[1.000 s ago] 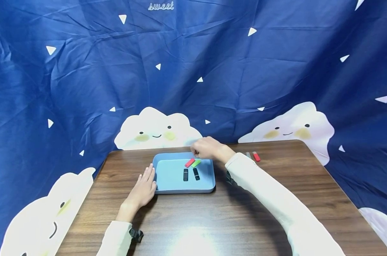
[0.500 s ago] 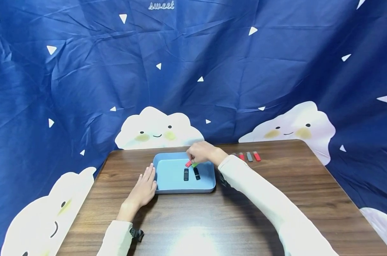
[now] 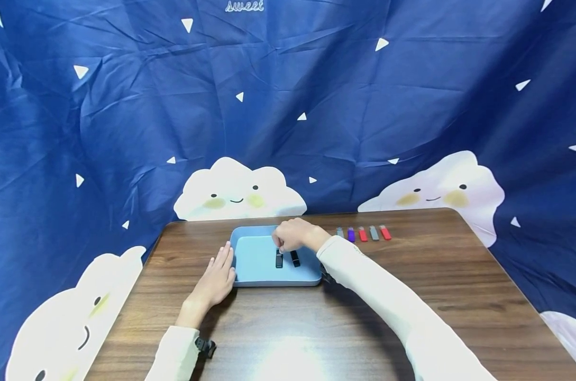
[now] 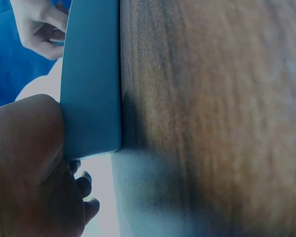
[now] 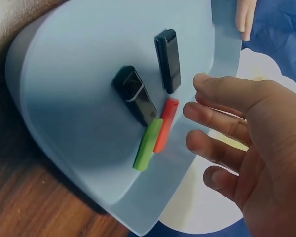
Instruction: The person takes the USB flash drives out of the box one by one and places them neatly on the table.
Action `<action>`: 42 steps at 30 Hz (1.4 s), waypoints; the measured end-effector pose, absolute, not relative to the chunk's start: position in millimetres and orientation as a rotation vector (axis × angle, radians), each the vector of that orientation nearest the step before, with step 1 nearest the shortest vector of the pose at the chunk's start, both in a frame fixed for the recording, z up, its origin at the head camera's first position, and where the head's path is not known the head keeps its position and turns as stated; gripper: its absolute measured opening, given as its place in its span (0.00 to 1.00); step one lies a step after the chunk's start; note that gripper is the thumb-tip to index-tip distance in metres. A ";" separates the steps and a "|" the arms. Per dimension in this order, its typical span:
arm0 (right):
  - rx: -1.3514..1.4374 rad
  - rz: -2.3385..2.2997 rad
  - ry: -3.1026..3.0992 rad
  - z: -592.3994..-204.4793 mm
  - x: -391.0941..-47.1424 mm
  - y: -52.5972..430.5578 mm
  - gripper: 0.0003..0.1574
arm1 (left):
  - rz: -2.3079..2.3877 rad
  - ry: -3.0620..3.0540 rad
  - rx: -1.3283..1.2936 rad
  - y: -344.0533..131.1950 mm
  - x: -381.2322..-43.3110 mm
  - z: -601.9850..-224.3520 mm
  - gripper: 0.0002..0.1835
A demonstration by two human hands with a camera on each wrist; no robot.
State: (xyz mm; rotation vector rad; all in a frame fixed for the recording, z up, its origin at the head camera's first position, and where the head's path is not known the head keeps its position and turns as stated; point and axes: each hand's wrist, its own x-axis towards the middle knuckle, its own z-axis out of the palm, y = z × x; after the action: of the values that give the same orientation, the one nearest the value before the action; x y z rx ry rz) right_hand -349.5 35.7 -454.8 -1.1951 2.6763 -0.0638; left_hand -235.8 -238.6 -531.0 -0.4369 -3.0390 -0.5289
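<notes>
The word "sweet" (image 3: 244, 6) in pale cursive lettering near the top of the blue backdrop cloth (image 3: 273, 121)

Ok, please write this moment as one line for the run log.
left hand: touching blue tray | right hand: over tray, empty | inside: two black USB sticks, red stick, green stick | table: row of sticks

We take this for an indoor spot, though whether a home or a small studio we cannot tell. Beyond the wooden surface (image 3: 354, 344) at 6 o'clock, a creased blue cloth (image 3: 268, 74) spreads from 9 through 12 to 3. Its print is nursery-like: white triangles (image 3: 381, 44), the word "sweet" (image 3: 244, 6) near 12, smiling clouds (image 3: 442, 185) at 3 and 8. We see a glare (image 3: 288, 362) on the wood at 6.
</notes>
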 end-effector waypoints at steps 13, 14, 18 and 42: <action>-1.138 0.101 2.663 -466.6 -342.0 27.7 0.27 | -0.542 -3.002 -0.461 -239.8 -237.4 -535.2 0.33; -1.146 0.116 2.664 -467.9 -341.4 27.4 0.29 | -0.540 -3.009 -0.456 -239.4 -237.0 -534.2 0.33; -1.168 0.175 2.665 -474.1 -339.5 24.8 0.37 | -0.513 -3.039 -0.430 -238.3 -235.2 -530.9 0.33; -1.192 0.175 2.684 -476.3 -335.1 27.4 0.36 | -0.503 -3.044 -0.429 -237.2 -232.5 -530.5 0.33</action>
State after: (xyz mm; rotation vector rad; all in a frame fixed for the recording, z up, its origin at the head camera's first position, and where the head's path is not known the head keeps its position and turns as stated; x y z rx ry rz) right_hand -335.1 27.4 -476.3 -1.1916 2.6837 0.1745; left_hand -232.5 -237.2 -530.5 -0.4295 -3.0437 -0.5025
